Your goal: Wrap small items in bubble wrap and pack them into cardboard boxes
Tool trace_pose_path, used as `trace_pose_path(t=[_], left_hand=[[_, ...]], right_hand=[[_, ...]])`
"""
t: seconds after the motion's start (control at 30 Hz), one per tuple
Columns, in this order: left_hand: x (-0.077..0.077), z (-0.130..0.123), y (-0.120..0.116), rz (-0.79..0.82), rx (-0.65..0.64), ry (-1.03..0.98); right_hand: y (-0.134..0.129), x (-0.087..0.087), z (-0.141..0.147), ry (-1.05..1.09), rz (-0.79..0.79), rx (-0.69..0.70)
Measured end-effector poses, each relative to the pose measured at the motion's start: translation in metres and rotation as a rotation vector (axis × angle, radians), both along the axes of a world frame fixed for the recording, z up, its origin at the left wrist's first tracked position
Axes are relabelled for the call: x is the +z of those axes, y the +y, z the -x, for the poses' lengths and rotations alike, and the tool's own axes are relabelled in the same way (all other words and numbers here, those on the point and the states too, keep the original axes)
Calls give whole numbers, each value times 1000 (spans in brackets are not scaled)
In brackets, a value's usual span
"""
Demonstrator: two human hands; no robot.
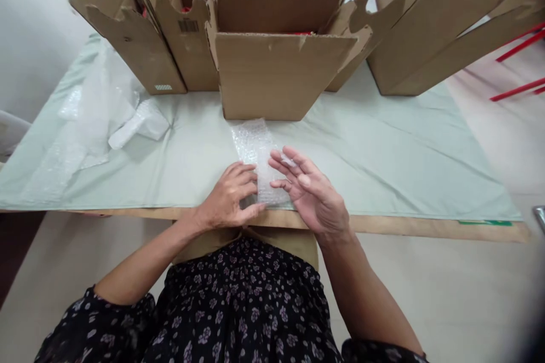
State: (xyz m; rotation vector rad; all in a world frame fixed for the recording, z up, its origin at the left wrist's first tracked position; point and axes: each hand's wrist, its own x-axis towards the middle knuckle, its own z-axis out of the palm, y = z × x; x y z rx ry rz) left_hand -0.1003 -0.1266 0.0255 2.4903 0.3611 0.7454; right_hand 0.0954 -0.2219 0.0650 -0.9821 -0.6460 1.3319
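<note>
A piece of clear bubble wrap [267,180] lies on the table close to its front edge, its far end reaching toward the middle cardboard box. My left hand [236,193] rests palm down at its left side, fingers stretched out and touching the wrap's edge. Over the right side of the wrap, my right hand [313,193] is turned partly palm up with its fingers apart. Nothing shows in either hand. Part of the wrap is hidden behind the right hand's fingers.
A cardboard box [276,76] stands ahead, with several more open boxes in a row behind it. More bubble wrap [91,102] is heaped on the left of the pale green tablecloth [383,159]. Red bars [517,89] show at the far right.
</note>
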Motion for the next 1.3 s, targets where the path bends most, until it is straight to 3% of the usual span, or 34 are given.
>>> trace_pose_path(t=[0.2,0.4,0.53,0.63,0.73,0.83,0.9,1.0,1.1,1.2,1.3], left_hand=[[-8,3,-21,-3,287,-165],[3,4,-29,-92,334,54],[3,4,-30,-49,335,88],[0,3,-29,-31,326,40],[-1,0,-25,-9,300,13],[4,1,-25,-12,290,-10],[10,4,-28,-37,265,-34],[17,10,-37,-36,186,-31],[15,11,-42,17,249,-5],[7,6,-39,66,429,14],[0,0,-32,64,531,76]], right_hand=[[19,-24,1,-97,131,113],[12,-21,-10,-319,24,219],[-9,-14,-35,-935,-206,155],[-22,-22,-49,-1448,-336,221],[-29,-35,-49,-1685,-420,214],[-32,-38,-42,-1687,-509,167],[-33,-34,-39,-1604,-513,211],[-30,-25,-39,-1451,-423,301],[-21,-21,-38,-1331,-276,305],[-16,-22,-33,-1364,-214,90],[-18,-26,-28,-1571,-323,-133]])
